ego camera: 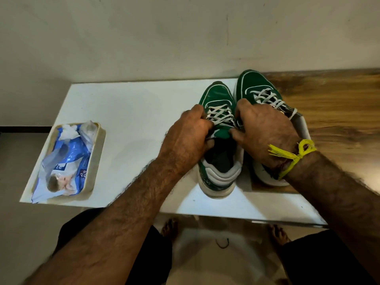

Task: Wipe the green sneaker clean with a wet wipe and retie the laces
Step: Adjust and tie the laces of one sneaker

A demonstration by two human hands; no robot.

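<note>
Both hands, the left hand (188,132) and right hand (265,130), pinch the soft, floppy laces (221,116) at the tongue of the green sneaker (218,140), which stands on the table (133,112) right of the wipes tray (98,140) and looks light, best steadied at its stiff heel

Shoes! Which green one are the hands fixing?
The left sneaker. Both hands hold its laces; the right sneaker sits beside it.

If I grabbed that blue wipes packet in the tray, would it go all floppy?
Probably floppy: the blue wipes packet looks crumpled and sagging in its beige tray. Likely light, as it seems partly flattened. Its shiny film may be a bit slippery.
</note>
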